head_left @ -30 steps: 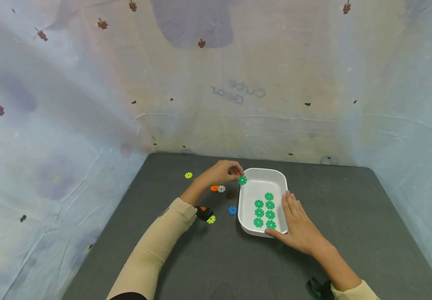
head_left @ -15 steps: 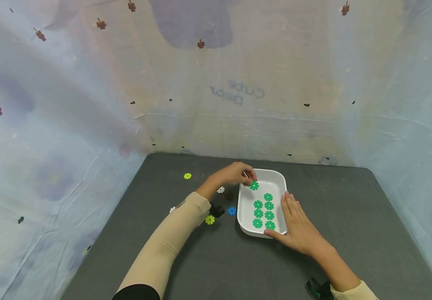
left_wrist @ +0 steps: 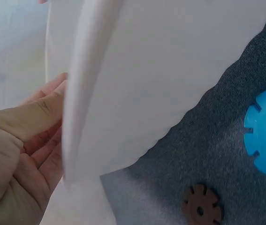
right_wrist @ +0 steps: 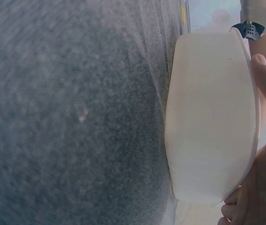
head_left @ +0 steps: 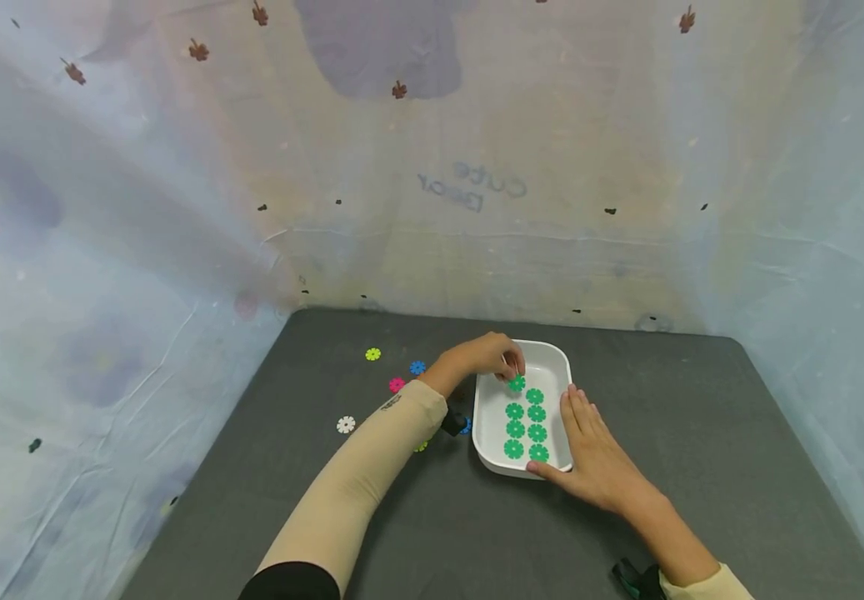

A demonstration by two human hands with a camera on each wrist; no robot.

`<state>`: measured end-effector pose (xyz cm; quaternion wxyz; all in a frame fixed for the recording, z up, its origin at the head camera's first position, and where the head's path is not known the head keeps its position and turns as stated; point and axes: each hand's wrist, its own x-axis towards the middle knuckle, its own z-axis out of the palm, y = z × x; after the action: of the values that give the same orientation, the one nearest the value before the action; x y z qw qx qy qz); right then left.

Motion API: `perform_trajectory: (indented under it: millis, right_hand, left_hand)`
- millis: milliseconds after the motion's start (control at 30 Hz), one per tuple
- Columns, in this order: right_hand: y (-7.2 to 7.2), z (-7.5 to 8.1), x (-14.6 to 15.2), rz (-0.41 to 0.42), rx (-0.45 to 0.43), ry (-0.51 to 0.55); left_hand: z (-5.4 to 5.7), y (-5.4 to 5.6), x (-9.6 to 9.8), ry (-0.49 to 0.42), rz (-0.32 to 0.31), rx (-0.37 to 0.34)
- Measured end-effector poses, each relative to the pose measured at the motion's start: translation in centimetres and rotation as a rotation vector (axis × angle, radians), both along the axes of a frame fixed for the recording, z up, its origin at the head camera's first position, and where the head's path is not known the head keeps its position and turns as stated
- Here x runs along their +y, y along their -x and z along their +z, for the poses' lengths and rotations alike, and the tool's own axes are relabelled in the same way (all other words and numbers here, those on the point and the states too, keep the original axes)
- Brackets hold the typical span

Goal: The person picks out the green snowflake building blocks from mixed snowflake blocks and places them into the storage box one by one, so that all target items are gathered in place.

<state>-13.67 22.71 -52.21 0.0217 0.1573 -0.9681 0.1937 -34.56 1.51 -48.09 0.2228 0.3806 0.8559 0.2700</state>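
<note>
A white tray (head_left: 484, 454) stands on the dark table. Inside it, green notched discs (head_left: 536, 413) lie in two columns. My left hand (head_left: 493, 355) reaches over the tray's left side and pinches another green notched disc (head_left: 516, 383) at the top of the left column. The tray wall hides those fingertips in the left wrist view. Along the tray's right rim rest the straight fingers of my right hand (head_left: 600, 462), its thumb at the near edge. The right wrist view shows this hand against the tray's outer wall (right_wrist: 210, 117).
Left of the tray lie loose notched discs: a yellow-green disc (head_left: 373, 354), a pink disc (head_left: 397, 384), a white disc (head_left: 345, 425) and a blue disc (head_left: 417, 367). A brown disc (left_wrist: 201, 206) shows in the left wrist view. A patterned curtain (head_left: 432, 250) hangs behind the table.
My left hand has moved right and slightly nearer, carrying the green disc from outside the tray's left rim to inside it. My right hand has stayed on the rim.
</note>
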Motion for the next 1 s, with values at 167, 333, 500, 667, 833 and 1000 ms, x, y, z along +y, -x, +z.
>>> perform_trajectory:
  millis: [167, 333, 500, 667, 833, 1000]
  right_hand:
    - [0.0, -0.2, 0.1, 0.006, -0.006, 0.015]
    - [0.1, -0.3, 0.1, 0.01, 0.001, 0.012]
    - [0.1, -0.3, 0.1, 0.006, 0.01, 0.006]
    - [0.0, -0.1, 0.0, 0.005, 0.007, 0.011]
    - [0.0, -0.1, 0.0, 0.002, 0.011, 0.01]
    - [0.0, -0.2, 0.1, -0.001, 0.014, 0.005]
  left_hand:
    - [-0.3, -0.4, 0.6, 0.082, 0.018, 0.025]
    - [-0.5, -0.5, 0.9, 0.123, 0.017, 0.047]
    - [-0.6, -0.6, 1.2, 0.159, 0.001, 0.079]
    - [-0.9, -0.7, 1.6, 0.2, 0.002, 0.115]
    - [-0.8, -0.8, 1.8, 0.225, 0.018, 0.117]
    - [-0.9, -0.8, 2.0, 0.234, 0.031, 0.115]
